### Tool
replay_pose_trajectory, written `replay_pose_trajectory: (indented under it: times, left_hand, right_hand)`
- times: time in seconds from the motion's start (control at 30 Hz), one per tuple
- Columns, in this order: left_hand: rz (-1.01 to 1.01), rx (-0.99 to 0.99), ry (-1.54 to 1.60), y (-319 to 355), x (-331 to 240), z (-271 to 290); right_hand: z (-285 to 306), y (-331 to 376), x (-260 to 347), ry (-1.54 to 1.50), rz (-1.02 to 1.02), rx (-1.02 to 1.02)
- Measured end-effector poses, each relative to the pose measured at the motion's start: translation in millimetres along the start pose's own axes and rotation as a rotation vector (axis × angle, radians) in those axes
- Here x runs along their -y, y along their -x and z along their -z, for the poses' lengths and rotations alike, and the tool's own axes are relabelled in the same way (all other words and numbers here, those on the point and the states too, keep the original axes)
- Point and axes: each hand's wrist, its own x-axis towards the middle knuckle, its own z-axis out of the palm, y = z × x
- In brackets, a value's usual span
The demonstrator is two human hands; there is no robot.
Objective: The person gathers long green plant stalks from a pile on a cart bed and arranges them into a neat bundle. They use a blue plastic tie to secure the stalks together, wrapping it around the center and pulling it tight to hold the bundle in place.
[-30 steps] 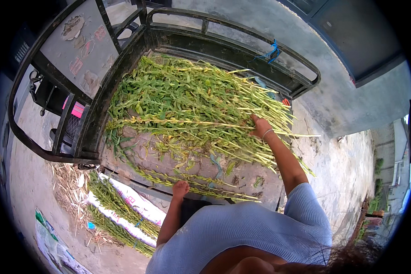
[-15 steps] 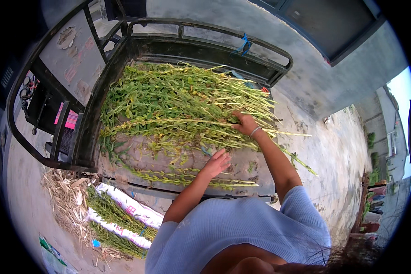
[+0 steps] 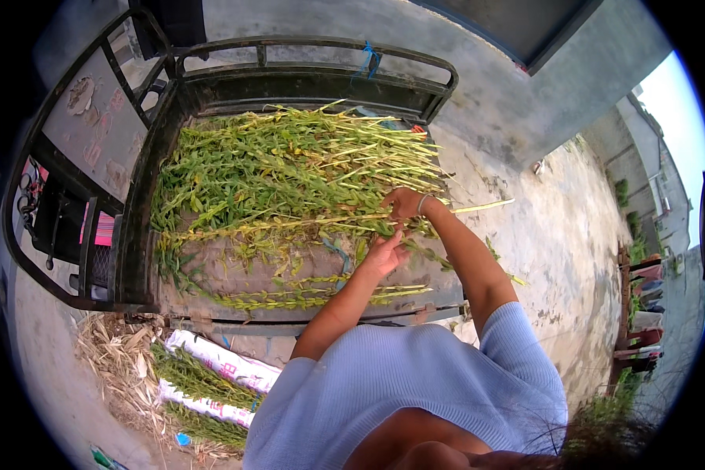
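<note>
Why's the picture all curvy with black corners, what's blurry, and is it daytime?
Head view: the fisheye lens bends edges and leaves black corners; head view: hair at lower right looks fuzzy; head view: yes, soft daylight on green stalks, bright pale sky.

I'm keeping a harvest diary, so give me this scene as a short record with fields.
Setting: cart by a grey wall
Load: leafy stalks, bare ends to the right; a few lie apart near the close edge
Right hand: at the stalks' right part, grip unclear; bracelet on wrist
Left hand: just nearer the body than the right, hold unclear
Blue tie: cart's far side
Ground, left: green bundles, white bags, straw
</note>
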Motion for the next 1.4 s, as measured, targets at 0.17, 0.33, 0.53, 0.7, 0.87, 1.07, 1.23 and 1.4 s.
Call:
replay_pose_trajectory:
  times: [0.17,0.33,0.53,0.7,0.87,1.07,1.23,1.4]
  left_hand:
    - [0.018,-0.023,-0.048,11,32,7]
    - [-0.016,0.061,0.103,-8,23,1]
    - [0.007,-0.067,0.031,-31,29,-6]
    - [0.013,-0.189,-0.007,-40,30,4]
    - [-0.088,-0.185,-0.037,-52,34,-12]
    - [-0.125,-0.096,-0.077,-70,37,-10]
    - [-0.156,-0.107,-0.017,-78,48,-9]
    - [-0.163,-0.062,0.001,-78,45,3]
  right_hand:
    - [-3,2,-12,-0.386,0.056,-0.253]
    - [-14,-5,7,-0.070,0.175,-0.307]
    - [-2,-4,-31,0.170,0.320,-0.273]
    - [65,42,-7,0.032,0.326,-0.441]
    - [105,124,-53,-0.203,0.129,-0.579]
    - [14,156,-92,0.004,0.056,-0.690]
    - [-49,147,-97,0.112,-0.141,-0.701]
    - [-60,149,-86,0.158,-0.295,-0.704]
